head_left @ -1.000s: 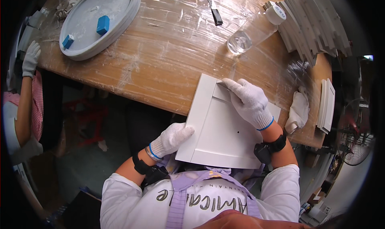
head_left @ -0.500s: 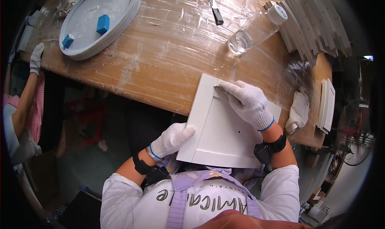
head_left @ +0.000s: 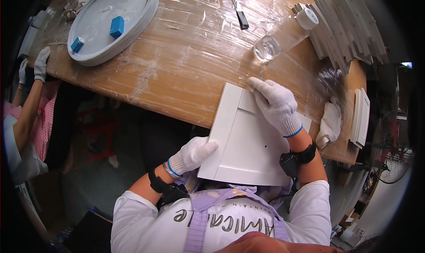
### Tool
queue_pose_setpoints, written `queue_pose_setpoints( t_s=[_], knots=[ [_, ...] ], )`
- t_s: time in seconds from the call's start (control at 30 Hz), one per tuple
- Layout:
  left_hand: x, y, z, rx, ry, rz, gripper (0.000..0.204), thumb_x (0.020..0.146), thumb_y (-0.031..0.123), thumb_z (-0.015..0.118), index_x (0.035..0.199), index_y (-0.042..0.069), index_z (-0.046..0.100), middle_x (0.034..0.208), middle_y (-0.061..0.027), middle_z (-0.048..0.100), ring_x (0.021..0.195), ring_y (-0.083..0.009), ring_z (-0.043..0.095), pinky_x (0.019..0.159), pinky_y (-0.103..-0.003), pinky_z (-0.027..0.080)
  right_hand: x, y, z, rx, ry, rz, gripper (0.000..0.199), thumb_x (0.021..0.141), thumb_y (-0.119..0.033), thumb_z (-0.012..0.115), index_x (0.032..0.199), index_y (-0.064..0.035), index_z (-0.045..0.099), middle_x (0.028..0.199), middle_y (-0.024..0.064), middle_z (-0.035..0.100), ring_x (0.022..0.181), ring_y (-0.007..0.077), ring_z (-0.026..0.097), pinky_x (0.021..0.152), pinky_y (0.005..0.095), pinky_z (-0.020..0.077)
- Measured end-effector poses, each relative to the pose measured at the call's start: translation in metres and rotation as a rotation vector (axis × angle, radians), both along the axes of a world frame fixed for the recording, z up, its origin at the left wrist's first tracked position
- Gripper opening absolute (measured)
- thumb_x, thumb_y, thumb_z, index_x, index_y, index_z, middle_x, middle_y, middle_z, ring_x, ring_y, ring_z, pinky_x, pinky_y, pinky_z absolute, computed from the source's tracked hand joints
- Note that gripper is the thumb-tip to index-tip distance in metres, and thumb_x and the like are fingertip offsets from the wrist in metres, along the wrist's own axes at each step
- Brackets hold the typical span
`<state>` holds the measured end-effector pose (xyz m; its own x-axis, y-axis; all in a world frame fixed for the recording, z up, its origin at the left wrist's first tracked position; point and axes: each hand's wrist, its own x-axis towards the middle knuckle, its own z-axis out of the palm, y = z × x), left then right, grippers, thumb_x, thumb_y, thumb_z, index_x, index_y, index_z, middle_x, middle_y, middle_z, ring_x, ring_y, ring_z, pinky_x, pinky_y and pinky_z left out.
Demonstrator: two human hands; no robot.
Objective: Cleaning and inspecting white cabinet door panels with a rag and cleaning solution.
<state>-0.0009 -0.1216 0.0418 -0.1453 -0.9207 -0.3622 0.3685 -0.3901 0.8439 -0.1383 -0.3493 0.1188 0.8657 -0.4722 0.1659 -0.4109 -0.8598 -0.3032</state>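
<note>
A white cabinet door panel [head_left: 248, 142], with a raised frame round a recessed middle and one small dark spot, lies partly on the table edge and reaches back toward my body. My left hand [head_left: 195, 153], in a white knit glove, grips the panel's left edge with the thumb on top. My right hand [head_left: 276, 104], gloved likewise, is over the panel's far edge with its fingers pinched together. Whatever is between those fingertips is too small to make out. Part of the panel's right side is hidden under my right hand and forearm.
A film-covered wooden table [head_left: 186, 62] carries a round grey tray [head_left: 99, 60] with blue blocks, a black-handled knife [head_left: 241, 19], a clear bottle [head_left: 283, 36], stacked white strips [head_left: 343, 27] and a white cloth [head_left: 330, 122]. Another person's gloved hand [head_left: 41, 63] rests at the table's left edge.
My right hand has moved from the panel's upper left corner area a little away and to the right, over its far edge. At left, the other person's second gloved hand has come into view.
</note>
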Motion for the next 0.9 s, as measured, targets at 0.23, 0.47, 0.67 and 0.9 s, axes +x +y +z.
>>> queue_pose_setpoints(
  t_s=[0.23,0.47,0.67,0.9],
  knots=[
    [-0.006,0.002,-0.001,0.024,-0.040,0.040,0.051,0.100,0.040,0.045,0.116,-0.005,0.060,0.100,-0.0118,0.069,0.090,-0.0171,0.065,0.081,-0.030,0.052,-0.047,-0.050,-0.014,0.259,-0.313,-0.506,0.026,0.088,-0.009,0.064,0.113,-0.0037,0.068,0.100,0.0158,0.070,0.089,0.0238,0.069,0.084,0.0288,0.0522],
    [-0.010,0.007,-0.006,0.016,0.029,0.095,0.051,0.101,0.041,0.044,0.117,-0.004,0.060,0.101,-0.0092,0.068,0.090,-0.0145,0.065,0.079,-0.029,0.052,-0.098,-0.080,0.019,-0.627,0.344,-0.598,0.047,0.089,-0.032,0.063,0.132,-0.0126,0.057,0.132,0.0138,0.056,0.119,0.0325,0.054,0.101,0.0401,0.0436],
    [-0.015,0.020,-0.003,0.078,0.178,0.186,0.058,0.102,0.045,0.043,0.130,-0.005,0.051,0.119,-0.0139,0.063,0.106,-0.0184,0.062,0.092,-0.031,0.049,-0.208,-0.084,0.024,-0.535,0.632,-0.948,0.068,0.084,-0.046,0.065,0.143,-0.0200,0.044,0.146,0.0173,0.039,0.131,0.0396,0.039,0.111,0.0487,0.0321],
    [-0.030,0.033,0.003,-0.025,0.428,0.292,0.054,0.105,0.040,0.029,0.137,-0.002,0.044,0.130,-0.0143,0.057,0.119,-0.0237,0.055,0.102,-0.036,0.043,-0.313,-0.102,-0.037,-0.140,-0.116,-0.887,0.050,0.090,-0.011,0.058,0.139,-0.0070,0.049,0.116,0.0179,0.066,0.115,0.0350,0.058,0.102,0.0344,0.0444]
  ],
)
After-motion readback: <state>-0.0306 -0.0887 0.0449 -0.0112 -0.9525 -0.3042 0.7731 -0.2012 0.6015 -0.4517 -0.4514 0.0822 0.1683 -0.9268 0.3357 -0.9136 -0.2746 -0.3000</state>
